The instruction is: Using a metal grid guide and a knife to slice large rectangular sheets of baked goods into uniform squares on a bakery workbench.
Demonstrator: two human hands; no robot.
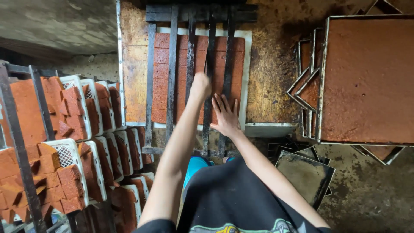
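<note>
A reddish-brown slab [166, 64], scored into rows, lies on a white board [246, 77] under a black frame of parallel bars [172, 51]. My left hand [200, 85] reaches in between the bars, fingers closed around something I cannot make out. Just to its right, my right hand [226, 115] lies flat with fingers spread on the slab's near edge, beside a bar.
The board rests on a stained metal table [271, 77]. White crates [69, 172] with reddish-brown blocks stand stacked at left. A large metal tray [366, 77] with an uncut slab sits at right, over more trays. Empty dark trays [306, 172] lie on the floor.
</note>
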